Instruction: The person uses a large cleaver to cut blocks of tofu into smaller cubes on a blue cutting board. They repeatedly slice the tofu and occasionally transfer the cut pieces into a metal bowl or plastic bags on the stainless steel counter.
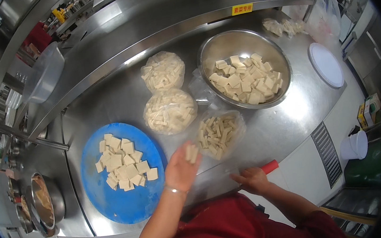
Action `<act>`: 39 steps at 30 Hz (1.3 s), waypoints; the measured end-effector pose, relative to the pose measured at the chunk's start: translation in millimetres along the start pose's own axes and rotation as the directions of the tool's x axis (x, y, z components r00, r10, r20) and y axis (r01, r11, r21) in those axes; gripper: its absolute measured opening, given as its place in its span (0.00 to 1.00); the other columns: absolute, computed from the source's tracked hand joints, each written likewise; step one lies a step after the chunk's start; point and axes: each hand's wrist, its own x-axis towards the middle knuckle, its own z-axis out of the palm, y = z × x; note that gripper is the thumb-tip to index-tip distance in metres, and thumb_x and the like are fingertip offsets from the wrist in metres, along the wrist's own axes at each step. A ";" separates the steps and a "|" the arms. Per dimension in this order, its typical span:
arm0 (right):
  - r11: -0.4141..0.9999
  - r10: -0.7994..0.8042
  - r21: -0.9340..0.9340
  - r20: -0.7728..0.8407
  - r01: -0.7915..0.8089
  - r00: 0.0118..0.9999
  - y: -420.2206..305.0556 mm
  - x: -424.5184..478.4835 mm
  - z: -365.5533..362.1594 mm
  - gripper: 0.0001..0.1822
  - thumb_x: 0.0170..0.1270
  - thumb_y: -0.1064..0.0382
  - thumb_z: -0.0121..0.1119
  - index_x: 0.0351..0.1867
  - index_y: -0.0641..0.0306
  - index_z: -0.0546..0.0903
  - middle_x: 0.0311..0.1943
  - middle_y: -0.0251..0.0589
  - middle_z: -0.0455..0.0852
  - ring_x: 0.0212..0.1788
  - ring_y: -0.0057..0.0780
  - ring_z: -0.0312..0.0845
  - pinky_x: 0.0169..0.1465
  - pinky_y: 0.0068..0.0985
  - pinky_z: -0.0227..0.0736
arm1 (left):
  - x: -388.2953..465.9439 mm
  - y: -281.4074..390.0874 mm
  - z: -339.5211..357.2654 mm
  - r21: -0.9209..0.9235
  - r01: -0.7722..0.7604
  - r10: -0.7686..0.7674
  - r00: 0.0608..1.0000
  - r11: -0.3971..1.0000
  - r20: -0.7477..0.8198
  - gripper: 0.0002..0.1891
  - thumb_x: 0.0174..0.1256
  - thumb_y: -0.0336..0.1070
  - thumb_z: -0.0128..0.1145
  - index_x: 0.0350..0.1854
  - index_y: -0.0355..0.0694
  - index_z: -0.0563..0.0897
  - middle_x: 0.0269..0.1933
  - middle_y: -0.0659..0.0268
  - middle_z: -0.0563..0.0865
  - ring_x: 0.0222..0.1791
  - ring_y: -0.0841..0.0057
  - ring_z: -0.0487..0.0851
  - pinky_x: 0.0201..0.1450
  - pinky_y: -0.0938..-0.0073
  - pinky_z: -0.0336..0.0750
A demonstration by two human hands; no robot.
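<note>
My left hand point(181, 170) holds a few pale strips of what looks like tofu point(191, 153), just left of an opened clear plastic bag of similar strips point(219, 135). My right hand point(253, 179) grips a red-handled knife point(270, 167) near the table's front edge. Its blade is hard to tell from the steel behind. On the round blue cutting board point(101, 205), left of my left hand, lies a heap of square tofu slices point(124, 162). A large steel bowl point(274, 49) behind the bag holds more square pieces point(246, 80).
Two filled clear bags point(163, 71) point(170, 111) stand behind my left hand on the steel table point(102, 97). A white round lid point(326, 65) lies at right. Small bags point(282, 26) sit at the back. A steel shelf point(150, 24) overhangs the rear; a steel pot point(57, 199) stands left.
</note>
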 end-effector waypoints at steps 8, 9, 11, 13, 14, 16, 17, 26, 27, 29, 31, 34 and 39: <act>0.984 -0.059 0.167 0.020 0.055 0.998 18.7 6.8 14.3 0.21 0.54 0.57 0.68 0.52 0.50 0.85 0.35 0.38 0.82 0.37 0.39 0.79 0.39 0.35 0.75 | 55.9 -33.3 10.4 0.740 -0.145 0.373 0.916 0.657 -0.152 0.18 0.68 0.34 0.63 0.59 0.38 0.79 0.55 0.66 0.83 0.52 0.77 0.79 0.60 0.71 0.73; 0.977 -0.042 0.209 -0.020 0.045 0.999 20.6 9.3 7.2 0.22 0.55 0.56 0.69 0.53 0.51 0.84 0.38 0.39 0.83 0.39 0.41 0.80 0.40 0.35 0.76 | 49.6 -31.0 -2.4 0.828 -0.170 0.465 0.877 0.535 -0.121 0.18 0.67 0.32 0.63 0.59 0.37 0.79 0.54 0.66 0.83 0.50 0.77 0.79 0.57 0.72 0.75; 0.955 -0.008 0.295 -0.095 0.036 0.995 24.0 19.3 -14.6 0.25 0.56 0.54 0.72 0.56 0.53 0.82 0.44 0.42 0.85 0.43 0.43 0.81 0.42 0.36 0.78 | 43.5 -34.9 -32.2 0.923 -0.161 0.595 0.799 0.351 -0.087 0.18 0.66 0.29 0.63 0.58 0.37 0.79 0.53 0.67 0.82 0.48 0.79 0.79 0.54 0.74 0.75; 0.948 0.221 0.269 -0.174 -0.169 0.960 49.9 12.6 -6.8 0.26 0.57 0.52 0.73 0.56 0.56 0.82 0.47 0.44 0.84 0.47 0.45 0.82 0.44 0.37 0.78 | 49.0 -40.3 -52.9 0.961 -0.118 0.669 0.739 0.249 -0.082 0.17 0.66 0.29 0.64 0.56 0.39 0.80 0.53 0.67 0.80 0.47 0.81 0.77 0.54 0.78 0.72; 0.927 0.328 0.260 -0.214 -0.270 0.920 61.1 8.9 -1.2 0.26 0.58 0.51 0.73 0.57 0.57 0.82 0.49 0.45 0.84 0.48 0.46 0.82 0.44 0.38 0.78 | 54.5 -44.2 -55.0 0.937 -0.079 0.634 0.755 0.340 -0.166 0.15 0.66 0.29 0.64 0.55 0.39 0.80 0.51 0.67 0.80 0.45 0.81 0.77 0.50 0.79 0.73; 0.726 0.601 0.493 -0.118 -0.479 0.790 68.7 38.7 -16.0 0.23 0.60 0.53 0.72 0.54 0.59 0.83 0.50 0.47 0.84 0.46 0.46 0.83 0.43 0.39 0.78 | 65.0 -47.2 -42.6 0.863 -0.002 0.552 0.769 0.505 -0.321 0.13 0.66 0.29 0.64 0.51 0.38 0.81 0.46 0.68 0.80 0.40 0.82 0.76 0.44 0.80 0.73; 0.586 0.713 0.587 -0.046 -0.559 0.700 71.9 57.0 -25.8 0.22 0.60 0.53 0.72 0.53 0.60 0.83 0.51 0.48 0.83 0.46 0.46 0.83 0.43 0.39 0.78 | 71.1 -46.0 -51.0 0.918 0.021 0.575 0.774 0.396 -0.266 0.12 0.66 0.29 0.64 0.50 0.38 0.81 0.43 0.69 0.81 0.37 0.82 0.76 0.41 0.80 0.73; 0.690 0.699 0.438 -0.196 -0.577 0.687 102.8 119.8 -15.6 0.12 0.67 0.59 0.66 0.43 0.67 0.83 0.22 0.42 0.84 0.23 0.40 0.82 0.31 0.34 0.76 | 76.6 -23.2 -39.0 0.814 -0.102 0.504 0.827 0.571 -0.250 0.05 0.66 0.25 0.63 0.39 0.41 0.83 0.28 0.72 0.83 0.22 0.85 0.76 0.24 0.83 0.69; 0.591 0.754 0.573 -0.143 -0.568 0.641 98.8 120.7 -17.1 0.11 0.68 0.60 0.65 0.43 0.67 0.83 0.22 0.40 0.84 0.23 0.34 0.81 0.30 0.31 0.74 | 72.1 -19.3 -35.8 0.822 -0.111 0.511 0.827 0.558 -0.235 0.05 0.66 0.24 0.62 0.39 0.41 0.83 0.28 0.72 0.83 0.22 0.85 0.75 0.24 0.83 0.69; 0.347 0.839 0.784 -0.013 -0.515 0.544 88.2 120.9 -31.1 0.09 0.70 0.62 0.64 0.43 0.66 0.83 0.23 0.35 0.84 0.23 0.22 0.79 0.28 0.25 0.72 | 64.3 -13.1 -20.6 0.793 -0.144 0.506 0.832 0.592 -0.227 0.04 0.67 0.24 0.62 0.38 0.42 0.84 0.28 0.73 0.82 0.21 0.86 0.75 0.23 0.83 0.68; 0.246 0.860 0.858 0.022 -0.452 0.510 75.0 121.7 -51.3 0.07 0.72 0.64 0.62 0.43 0.66 0.83 0.24 0.30 0.83 0.24 0.15 0.76 0.27 0.20 0.69 | 51.7 -4.8 6.2 0.710 -0.198 0.493 0.837 0.676 -0.236 0.04 0.68 0.25 0.62 0.38 0.43 0.84 0.28 0.74 0.82 0.21 0.87 0.74 0.23 0.84 0.68; 0.232 0.865 0.904 -0.023 -0.360 0.501 67.7 114.0 -61.9 0.07 0.73 0.65 0.61 0.45 0.66 0.82 0.25 0.27 0.82 0.23 0.12 0.73 0.26 0.17 0.67 | 39.9 1.1 29.0 0.712 -0.250 0.520 0.834 0.656 -0.187 0.02 0.69 0.29 0.64 0.39 0.43 0.83 0.29 0.76 0.82 0.23 0.88 0.74 0.26 0.86 0.67; 0.234 0.869 0.875 0.008 -0.425 0.495 62.1 98.6 -51.5 0.11 0.69 0.65 0.66 0.48 0.67 0.82 0.29 0.28 0.82 0.27 0.13 0.74 0.29 0.18 0.69 | 35.0 -5.8 18.1 0.791 -0.264 0.556 0.824 0.553 -0.113 0.03 0.69 0.29 0.64 0.40 0.43 0.82 0.30 0.77 0.81 0.23 0.89 0.74 0.27 0.86 0.68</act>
